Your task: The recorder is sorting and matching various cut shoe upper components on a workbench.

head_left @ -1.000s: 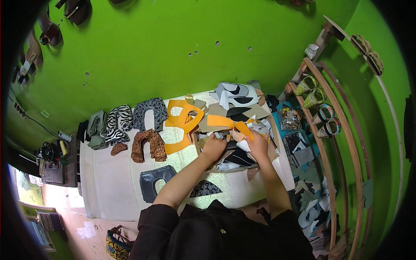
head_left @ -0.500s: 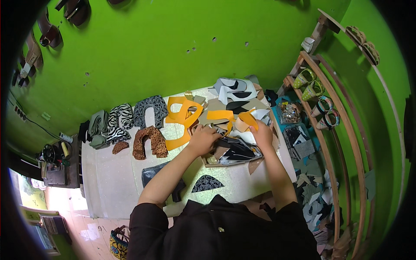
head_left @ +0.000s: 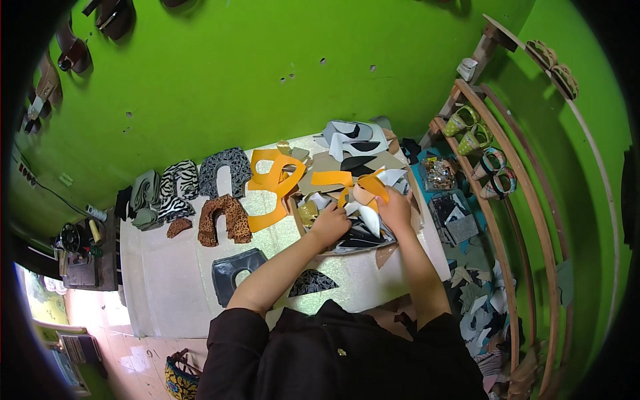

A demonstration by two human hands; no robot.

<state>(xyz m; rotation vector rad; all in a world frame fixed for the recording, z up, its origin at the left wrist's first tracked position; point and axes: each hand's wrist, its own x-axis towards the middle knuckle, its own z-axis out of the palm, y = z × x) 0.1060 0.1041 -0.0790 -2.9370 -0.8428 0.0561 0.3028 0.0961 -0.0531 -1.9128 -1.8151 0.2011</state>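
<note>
A shallow box [head_left: 323,252] full of loose sheet scraps in black, white, gold and tan sits on the table before me. My right hand [head_left: 396,212] is closed on an orange scrap [head_left: 373,186] at the box's right side. A pale peach scrap [head_left: 362,195] lies against it. Down among the scraps on the left of the box, my left hand [head_left: 333,223] has its fingers curled. A narrow orange strip [head_left: 343,197] touches its fingertips; whether they grip it is hard to make out. Another orange piece [head_left: 331,178] lies just beyond.
Left of the box lie cut orange shapes [head_left: 279,180], leopard-print pieces [head_left: 224,220], zebra-print pieces [head_left: 179,180] and grey patterned pieces [head_left: 225,172]. Nearer me are a dark grey piece [head_left: 227,273] and a patterned half-round [head_left: 313,283]. A wooden shoe rack [head_left: 490,220] stands right.
My left hand has shifted slightly right and down into the scraps. The right hand has drawn slightly left with the orange scrap. The whole view has moved a little.
</note>
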